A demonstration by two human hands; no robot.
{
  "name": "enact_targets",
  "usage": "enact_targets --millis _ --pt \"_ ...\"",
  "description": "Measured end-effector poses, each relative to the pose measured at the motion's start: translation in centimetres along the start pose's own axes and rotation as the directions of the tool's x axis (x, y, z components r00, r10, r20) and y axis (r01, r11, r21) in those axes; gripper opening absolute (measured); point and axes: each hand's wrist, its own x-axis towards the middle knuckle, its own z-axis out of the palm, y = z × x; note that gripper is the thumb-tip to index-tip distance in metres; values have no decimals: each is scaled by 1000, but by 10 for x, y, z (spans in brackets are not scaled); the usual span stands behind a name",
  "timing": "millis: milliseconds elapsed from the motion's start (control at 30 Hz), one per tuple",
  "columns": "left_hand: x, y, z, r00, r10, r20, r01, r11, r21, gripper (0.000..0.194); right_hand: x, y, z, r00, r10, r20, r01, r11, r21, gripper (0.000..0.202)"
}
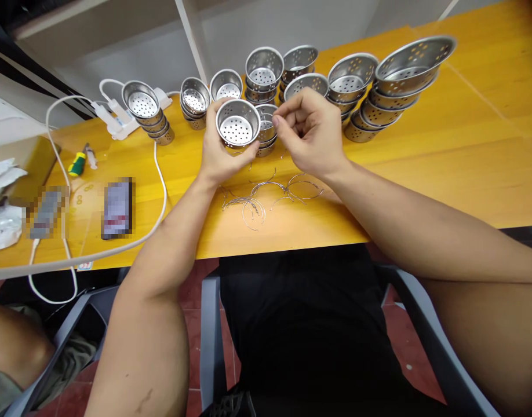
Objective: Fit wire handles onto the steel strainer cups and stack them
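Note:
My left hand (222,153) is wrapped round a small perforated steel cup (237,128), tilted so that its holed bottom faces me. Just to the right, my right hand (312,130) is closed in a pinch with thumb and forefinger. A thin curved wire (268,117) shows at those fingertips, in front of a stack of similar cups (266,139); its far end is hard to make out. Below both hands, several loose curved wires (255,202) lie in a tangle on the yellow table (444,168).
Stacked perforated cups line the back, including a tall leaning stack (383,110) at right and another stack (148,113) at left. A power strip (120,124), white cable (159,174), phone (117,208) and green-yellow screwdriver (77,164) lie left. Another person's leg (18,341) is at lower left.

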Motion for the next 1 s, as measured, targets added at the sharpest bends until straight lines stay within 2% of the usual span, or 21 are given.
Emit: enact_targets --millis 100,200,400,567,700,833,1000 --pt "3 1 0 999 49 -21 -49 999 9 105 0 -3 -1 1000 -3 -21 3 1000 2 60" --pt "4 8 -2 999 42 2 -42 999 33 105 0 -4 -3 999 0 -51 0 1000 10 57" --pt "1 17 -4 998 29 52 -30 1000 3 91 -1 -7 -3 1000 17 -25 -17 999 -27 62" --pt "-1 18 3 999 11 53 -15 997 75 103 -1 -12 -3 1000 9 20 -8 999 -40 67" --pt "3 23 4 998 3 70 -8 997 75 106 -2 -9 -3 999 -5 42 7 1000 -30 63" --pt "3 21 6 995 -30 94 26 999 39 103 -4 -2 0 1000 -26 12 26 1000 -11 59" --pt "0 16 12 992 -48 116 49 999 -5 110 -5 2 3 999 -34 -25 34 999 11 53"
